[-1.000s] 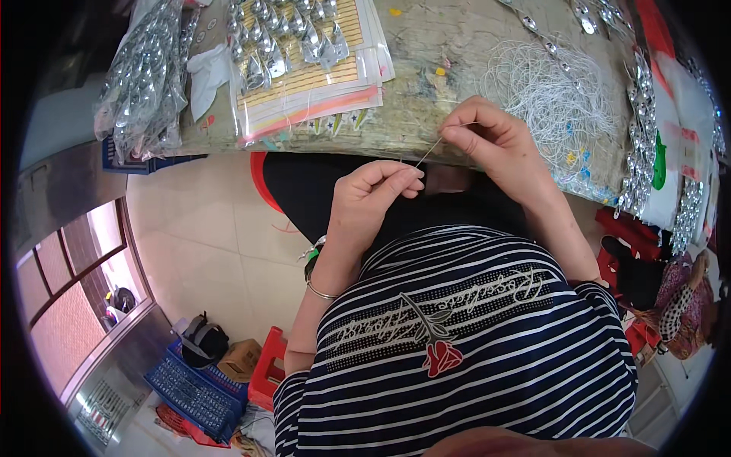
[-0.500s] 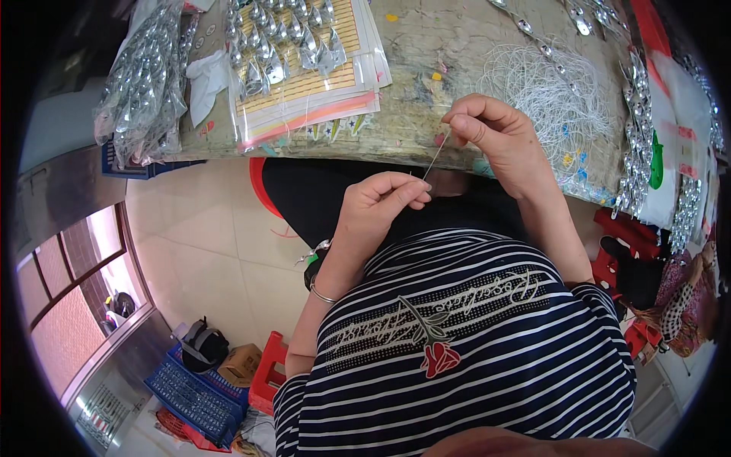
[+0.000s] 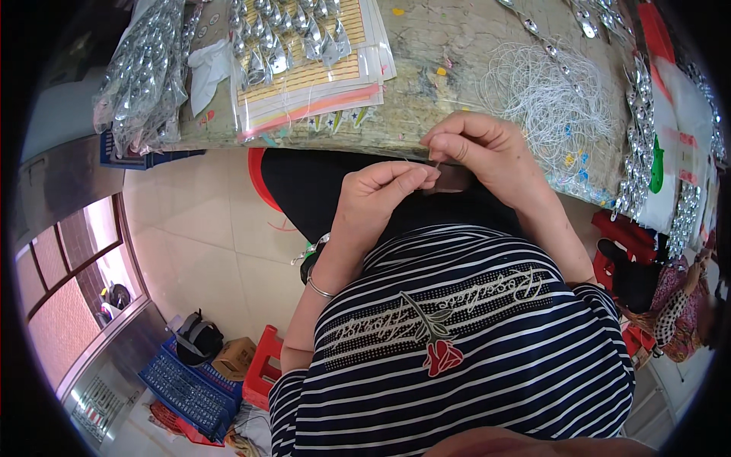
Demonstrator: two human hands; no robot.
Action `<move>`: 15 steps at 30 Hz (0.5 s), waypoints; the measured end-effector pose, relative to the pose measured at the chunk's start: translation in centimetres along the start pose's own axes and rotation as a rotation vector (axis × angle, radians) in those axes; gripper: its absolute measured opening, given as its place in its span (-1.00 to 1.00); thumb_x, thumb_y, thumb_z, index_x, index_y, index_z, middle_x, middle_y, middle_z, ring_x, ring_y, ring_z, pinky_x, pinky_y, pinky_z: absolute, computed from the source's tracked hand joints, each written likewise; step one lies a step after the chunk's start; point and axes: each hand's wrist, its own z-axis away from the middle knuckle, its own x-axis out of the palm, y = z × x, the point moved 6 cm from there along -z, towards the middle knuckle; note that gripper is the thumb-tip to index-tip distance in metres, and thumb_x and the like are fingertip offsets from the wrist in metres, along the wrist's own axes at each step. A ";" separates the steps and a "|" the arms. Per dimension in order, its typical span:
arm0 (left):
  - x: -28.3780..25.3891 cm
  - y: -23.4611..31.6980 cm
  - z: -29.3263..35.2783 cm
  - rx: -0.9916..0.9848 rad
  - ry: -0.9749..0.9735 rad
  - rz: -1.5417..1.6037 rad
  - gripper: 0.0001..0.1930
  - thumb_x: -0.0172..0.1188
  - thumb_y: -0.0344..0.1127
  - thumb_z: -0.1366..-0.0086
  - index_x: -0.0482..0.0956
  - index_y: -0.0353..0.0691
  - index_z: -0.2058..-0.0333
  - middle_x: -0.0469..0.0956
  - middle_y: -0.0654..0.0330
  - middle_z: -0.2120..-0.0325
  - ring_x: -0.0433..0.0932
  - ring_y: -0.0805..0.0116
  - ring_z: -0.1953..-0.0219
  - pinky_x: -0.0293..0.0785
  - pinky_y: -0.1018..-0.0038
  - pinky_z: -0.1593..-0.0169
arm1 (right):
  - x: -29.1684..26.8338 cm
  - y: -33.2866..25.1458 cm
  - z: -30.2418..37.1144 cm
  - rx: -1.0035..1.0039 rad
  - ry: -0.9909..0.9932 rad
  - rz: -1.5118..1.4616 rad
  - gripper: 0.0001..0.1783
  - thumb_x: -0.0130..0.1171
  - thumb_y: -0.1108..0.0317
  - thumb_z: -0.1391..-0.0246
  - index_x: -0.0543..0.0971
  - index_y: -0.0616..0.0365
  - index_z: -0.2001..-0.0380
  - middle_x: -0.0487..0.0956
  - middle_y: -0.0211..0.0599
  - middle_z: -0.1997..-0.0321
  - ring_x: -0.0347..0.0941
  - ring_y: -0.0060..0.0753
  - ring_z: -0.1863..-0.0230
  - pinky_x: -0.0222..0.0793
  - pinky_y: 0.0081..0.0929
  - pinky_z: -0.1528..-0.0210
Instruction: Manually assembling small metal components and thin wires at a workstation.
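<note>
Just past the table's front edge, above my lap, both hands work on a thin string (image 3: 438,164). My left hand (image 3: 373,199) pinches its lower end between thumb and fingertips. Close by on the right, my right hand (image 3: 491,161) pinches the upper end, with thumb and index finger pressed together. Only a short piece of the string shows between the fingertips; the rest is hidden or too fine to make out. A loose tangle of white string (image 3: 552,103) lies on the table beyond my right hand.
Silver teardrop-shaped beads (image 3: 278,53) lie on a yellow striped sheet at the table's left. A clear bag of silver pieces (image 3: 145,84) overhangs the left edge. Silver bead strands (image 3: 633,145) hang at the right. Blue baskets (image 3: 186,392) and a red stool (image 3: 263,365) stand on the floor.
My hands have drawn closer together. The right hand came down and slightly left, the left hand rose a little, and the exposed string between them shortened.
</note>
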 end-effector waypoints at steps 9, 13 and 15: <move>0.4 0.5 0.0 0.038 -0.038 -0.081 -0.86 0.17 -0.43 -0.21 0.62 -0.39 0.31 0.62 0.19 0.43 0.55 0.53 0.36 0.47 0.64 0.20 | 0.9 -1.6 0.5 -0.212 -0.065 0.302 -0.89 0.23 0.44 0.03 0.65 0.15 0.37 0.49 -0.41 0.39 0.41 -0.55 0.29 0.31 -0.64 0.23; 0.6 0.5 0.1 0.026 -0.045 -0.179 -0.86 0.18 -0.42 -0.20 0.62 -0.37 0.32 0.61 0.22 0.47 0.53 0.56 0.39 0.46 0.65 0.25 | 0.9 -1.7 0.6 -0.236 -0.077 0.381 -0.89 0.24 0.44 0.03 0.65 0.15 0.37 0.48 -0.41 0.39 0.42 -0.55 0.29 0.32 -0.64 0.24; 0.6 0.6 0.1 0.011 -0.044 -0.193 -0.86 0.19 -0.41 -0.20 0.62 -0.37 0.33 0.60 0.23 0.48 0.53 0.57 0.41 0.45 0.65 0.26 | 1.1 -1.5 0.6 -0.196 -0.122 0.290 -0.90 0.24 0.43 0.03 0.65 0.15 0.38 0.48 -0.41 0.39 0.41 -0.55 0.30 0.32 -0.64 0.24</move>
